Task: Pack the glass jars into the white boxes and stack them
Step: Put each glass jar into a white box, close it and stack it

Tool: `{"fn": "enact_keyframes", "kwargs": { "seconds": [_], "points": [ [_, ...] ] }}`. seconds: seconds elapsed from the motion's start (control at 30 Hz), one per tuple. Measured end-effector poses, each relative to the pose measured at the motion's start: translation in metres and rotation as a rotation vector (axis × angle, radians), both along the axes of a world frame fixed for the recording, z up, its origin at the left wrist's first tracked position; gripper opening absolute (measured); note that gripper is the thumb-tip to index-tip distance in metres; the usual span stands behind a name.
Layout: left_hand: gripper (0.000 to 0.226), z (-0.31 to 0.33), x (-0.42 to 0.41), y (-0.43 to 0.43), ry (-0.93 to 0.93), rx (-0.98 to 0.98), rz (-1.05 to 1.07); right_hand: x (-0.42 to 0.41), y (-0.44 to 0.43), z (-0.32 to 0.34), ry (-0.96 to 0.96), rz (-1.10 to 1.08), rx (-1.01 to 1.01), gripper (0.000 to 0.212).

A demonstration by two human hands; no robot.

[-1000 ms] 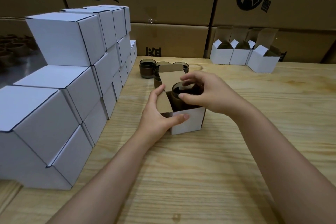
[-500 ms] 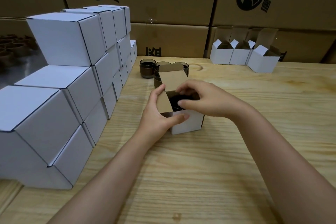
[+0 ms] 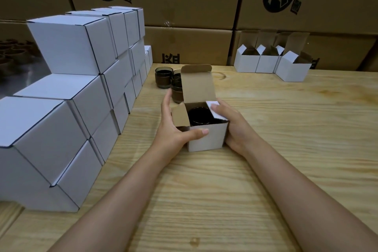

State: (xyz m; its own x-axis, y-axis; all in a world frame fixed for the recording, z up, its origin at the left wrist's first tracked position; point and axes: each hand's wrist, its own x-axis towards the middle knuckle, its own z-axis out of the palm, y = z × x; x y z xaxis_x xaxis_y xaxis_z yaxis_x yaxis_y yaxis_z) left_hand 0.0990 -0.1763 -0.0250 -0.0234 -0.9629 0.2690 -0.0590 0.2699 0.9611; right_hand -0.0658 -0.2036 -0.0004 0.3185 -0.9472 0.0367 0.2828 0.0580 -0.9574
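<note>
The dark glass jar (image 3: 199, 116) sits in the open white box (image 3: 207, 139). The left hand (image 3: 171, 129) grips its left side; the right hand (image 3: 234, 127) grips its right side.

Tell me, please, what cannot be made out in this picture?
Head view:
- glass jar inside the open box: box walls hide all below its rim.
- loose jars: the raised lid hides some, so no count.
- three open boxes at the back: insides too dark.
- brown items at the left edge: blurred, cut off.
</note>
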Motion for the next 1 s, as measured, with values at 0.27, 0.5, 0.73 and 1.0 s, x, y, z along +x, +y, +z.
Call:
{"fn": "enact_keyframes", "kwargs": {
  "seconds": [0.27,0.5,0.73,1.0],
  "points": [
    [0.117,0.000,-0.010,0.007,-0.040,-0.072,0.039,0.001,0.000,0.002,-0.030,-0.070,-0.050,0.052],
    [0.021,0.001,-0.014,0.010,-0.306,-0.290,0.120,0.001,0.002,-0.005,-0.047,-0.048,-0.193,0.045],
    [0.032,0.006,-0.014,0.007,-0.163,-0.172,0.067,0.006,0.005,-0.006,-0.058,-0.031,-0.226,0.077],
    [0.044,-0.001,-0.011,0.000,-0.010,-0.102,0.069,0.002,0.002,-0.007,0.070,-0.090,-0.383,0.019]
  ]
}}
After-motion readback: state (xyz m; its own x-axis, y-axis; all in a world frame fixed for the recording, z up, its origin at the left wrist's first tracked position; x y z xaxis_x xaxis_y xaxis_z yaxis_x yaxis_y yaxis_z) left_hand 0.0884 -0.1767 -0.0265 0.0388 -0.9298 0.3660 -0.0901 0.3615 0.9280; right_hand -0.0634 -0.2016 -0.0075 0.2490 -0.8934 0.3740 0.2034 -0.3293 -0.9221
